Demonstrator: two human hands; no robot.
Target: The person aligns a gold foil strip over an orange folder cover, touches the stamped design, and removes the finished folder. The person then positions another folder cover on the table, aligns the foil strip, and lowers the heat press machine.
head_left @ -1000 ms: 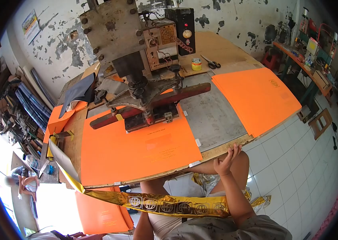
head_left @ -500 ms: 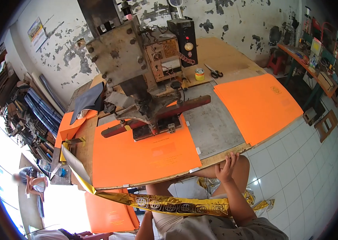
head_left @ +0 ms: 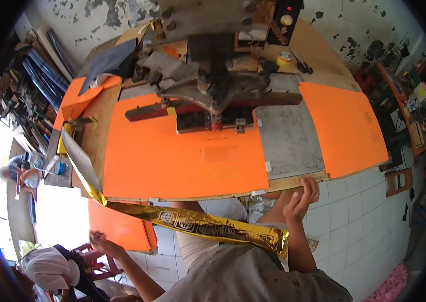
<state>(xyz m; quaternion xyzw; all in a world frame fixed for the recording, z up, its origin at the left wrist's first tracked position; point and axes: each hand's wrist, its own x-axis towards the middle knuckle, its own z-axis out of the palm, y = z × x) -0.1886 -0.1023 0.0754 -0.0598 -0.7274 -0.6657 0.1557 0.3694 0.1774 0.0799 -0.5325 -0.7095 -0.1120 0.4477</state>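
Note:
My right hand (head_left: 301, 201) is at the table's front edge, fingers bent and thumb apart, with nothing visible in it. My left hand (head_left: 106, 246) is out to the lower left, in front of a stack of orange sheets (head_left: 122, 229) below table height; its fingers are small and smeared. A gold foil strip (head_left: 228, 230) with stamped round emblems runs over my lap. On the table an orange sheet (head_left: 172, 166) with faint print lies under the head of a stamping press (head_left: 215, 103). Another orange stack (head_left: 344, 131) lies on the right.
A yellow can (head_left: 284, 61) and scissors (head_left: 302, 65) are at the back. Dark cloth (head_left: 110, 65) lies at the back left. A person in a white shirt (head_left: 52, 267) is at the lower left, another person (head_left: 24, 173) farther off. A cluttered bench (head_left: 404, 116) stands to the right.
My view has shifted, so the press sits higher and farther right. My left hand has come up and out leftward from beside my lap. My right hand remains near the table edge.

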